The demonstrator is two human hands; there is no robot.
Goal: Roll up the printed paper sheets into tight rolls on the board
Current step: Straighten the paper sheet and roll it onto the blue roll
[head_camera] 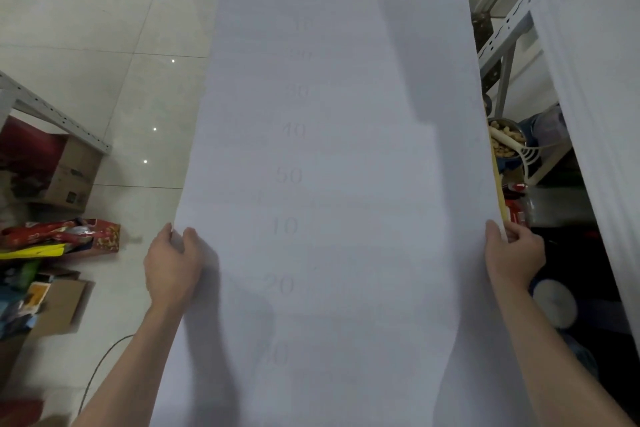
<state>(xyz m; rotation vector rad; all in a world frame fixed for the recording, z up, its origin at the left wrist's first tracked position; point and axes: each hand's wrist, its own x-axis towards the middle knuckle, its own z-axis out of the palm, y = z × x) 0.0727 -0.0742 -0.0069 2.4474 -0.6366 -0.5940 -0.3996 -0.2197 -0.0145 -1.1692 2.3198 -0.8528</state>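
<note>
Now, printed paper sheet [329,149] unrolled, long axis running straight away from you, faint numbers down its middle. You hold it partway along: left hand [171,263] pinches left edge, right hand [512,256] pinches right edge, thumbs on top, fingers [516,236] curled round edge. Hands level, equally near. Near end runs back toward your body, out of frame; roll probably starts there. Yellow board edge [499,194] shows beside right edge; whether sheet lies flat on it, hard to tell. Forearms straight, flanking sheet.

The lone head-worn camera looks forward and down, close over the long paper sheet [339,149].
</note>
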